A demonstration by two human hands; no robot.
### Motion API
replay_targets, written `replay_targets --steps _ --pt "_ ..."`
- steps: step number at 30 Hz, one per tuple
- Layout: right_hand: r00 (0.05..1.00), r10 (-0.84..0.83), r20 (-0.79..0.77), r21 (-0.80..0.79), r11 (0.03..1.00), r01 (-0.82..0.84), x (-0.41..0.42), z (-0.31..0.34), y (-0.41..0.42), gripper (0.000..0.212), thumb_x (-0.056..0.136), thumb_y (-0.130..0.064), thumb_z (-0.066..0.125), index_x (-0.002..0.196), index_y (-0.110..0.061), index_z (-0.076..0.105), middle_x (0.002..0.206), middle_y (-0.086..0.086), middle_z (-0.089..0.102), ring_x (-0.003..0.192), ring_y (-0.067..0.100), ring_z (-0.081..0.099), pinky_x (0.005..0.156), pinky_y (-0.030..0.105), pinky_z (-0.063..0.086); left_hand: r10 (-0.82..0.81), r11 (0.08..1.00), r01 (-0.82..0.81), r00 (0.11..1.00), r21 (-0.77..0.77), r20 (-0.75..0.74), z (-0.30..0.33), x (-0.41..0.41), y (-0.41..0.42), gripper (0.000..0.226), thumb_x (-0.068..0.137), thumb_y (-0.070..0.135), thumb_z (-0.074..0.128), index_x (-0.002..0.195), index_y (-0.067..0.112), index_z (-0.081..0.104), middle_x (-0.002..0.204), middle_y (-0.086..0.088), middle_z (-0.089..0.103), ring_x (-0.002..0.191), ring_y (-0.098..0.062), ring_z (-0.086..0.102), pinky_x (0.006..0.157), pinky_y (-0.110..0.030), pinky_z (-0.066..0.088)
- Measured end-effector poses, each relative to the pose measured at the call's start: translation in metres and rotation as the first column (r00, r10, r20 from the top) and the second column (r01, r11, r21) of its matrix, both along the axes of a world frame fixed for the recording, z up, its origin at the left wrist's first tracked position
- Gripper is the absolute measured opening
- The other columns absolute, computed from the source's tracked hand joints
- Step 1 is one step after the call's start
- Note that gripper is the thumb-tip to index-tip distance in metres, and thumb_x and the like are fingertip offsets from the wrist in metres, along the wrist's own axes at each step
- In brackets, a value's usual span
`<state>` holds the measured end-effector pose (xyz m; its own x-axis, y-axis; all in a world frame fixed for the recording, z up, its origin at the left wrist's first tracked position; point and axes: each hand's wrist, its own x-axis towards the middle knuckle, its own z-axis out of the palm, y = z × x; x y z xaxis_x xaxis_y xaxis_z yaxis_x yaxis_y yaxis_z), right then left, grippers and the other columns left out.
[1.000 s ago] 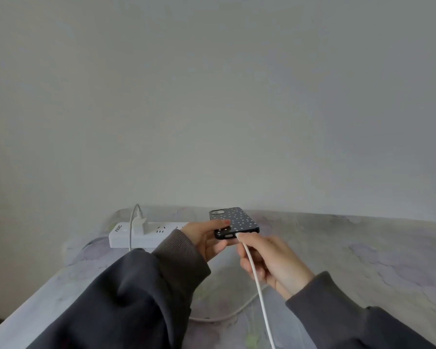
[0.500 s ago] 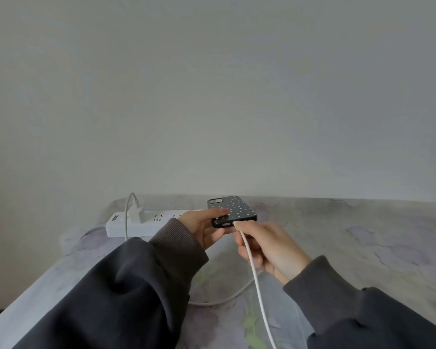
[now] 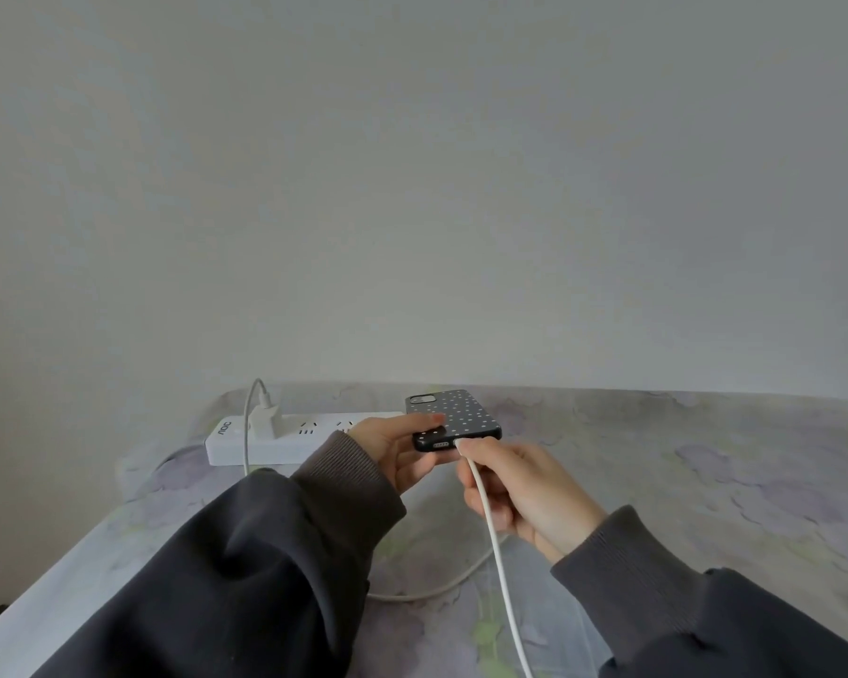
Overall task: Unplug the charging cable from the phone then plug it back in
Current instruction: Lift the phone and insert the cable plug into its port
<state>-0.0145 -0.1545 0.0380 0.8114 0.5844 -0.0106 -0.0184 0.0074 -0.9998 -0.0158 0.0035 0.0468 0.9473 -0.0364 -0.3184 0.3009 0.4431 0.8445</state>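
Observation:
A phone point(image 3: 456, 413) in a black case with white dots lies face down, held just above the table. My left hand point(image 3: 402, 450) grips its near left corner, thumb on top. My right hand point(image 3: 525, 491) pinches the white plug of the charging cable point(image 3: 498, 555) right at the phone's bottom edge. The plug tip touches the port; how deep it sits cannot be told. The cable runs down toward me and loops back on the table.
A white power strip point(image 3: 285, 440) lies at the back left with a white charger point(image 3: 265, 418) plugged in. The table point(image 3: 706, 482) has a pale floral cover and meets a plain wall. Its left edge runs diagonally at lower left.
Both hands, the phone and the plug keep the same grip and stay together. The view has shifted slightly; the plug stays pressed at the phone's bottom edge.

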Motion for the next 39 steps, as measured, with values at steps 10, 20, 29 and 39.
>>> replay_targets --steps 10,20,29,39 --pt "1.0 0.009 0.008 -0.007 1.0 -0.009 -0.001 0.0011 -0.0015 0.053 0.088 -0.025 0.047 0.037 -0.019 0.059 0.031 -0.008 0.048 0.031 0.004 0.035 0.031 0.011 0.026 0.0 1.0 0.0 1.0 0.012 -0.012 -0.002 0.0017 0.0007 0.012 0.082 0.004 0.063 0.088 -0.005 0.06 0.056 -0.014 0.074 0.047 -0.021 0.072 0.031 -0.015 0.05" --pt "1.0 0.005 -0.005 -0.012 1.0 -0.005 -0.001 0.0001 -0.0015 0.052 0.087 -0.025 0.048 0.037 -0.019 0.059 0.03 -0.007 0.048 0.03 0.004 0.035 0.031 0.011 0.025 -0.015 1.0 0.015 1.0 -0.001 -0.013 -0.0039 0.0028 0.0008 0.01 0.082 0.004 0.062 0.087 -0.005 0.06 0.056 -0.014 0.075 0.047 -0.021 0.072 0.031 -0.015 0.05" --pt "1.0 -0.005 -0.012 -0.012 1.0 0.005 -0.0021 -0.0008 -0.0012 0.049 0.087 -0.026 0.048 0.039 -0.018 0.06 0.033 -0.006 0.05 0.033 0.006 0.035 0.031 0.012 0.024 -0.022 0.999 0.023 0.999 0.024 -0.036 -0.0065 0.0044 0.0017 0.02 0.08 0.006 0.065 0.097 -0.004 0.059 0.059 -0.014 0.075 0.049 -0.02 0.072 0.031 -0.016 0.05" --pt "0.999 -0.038 -0.027 -0.029 0.999 0.037 -0.003 -0.0023 -0.0007 0.046 0.084 -0.026 0.051 0.04 -0.018 0.062 0.036 -0.006 0.05 0.036 0.009 0.035 0.031 0.013 0.025 -0.039 0.999 0.039 0.999 0.021 -0.029 -0.0078 0.0033 0.0009 0.011 0.083 0.005 0.062 0.086 -0.005 0.059 0.054 -0.014 0.074 0.044 -0.02 0.071 0.03 -0.015 0.05"
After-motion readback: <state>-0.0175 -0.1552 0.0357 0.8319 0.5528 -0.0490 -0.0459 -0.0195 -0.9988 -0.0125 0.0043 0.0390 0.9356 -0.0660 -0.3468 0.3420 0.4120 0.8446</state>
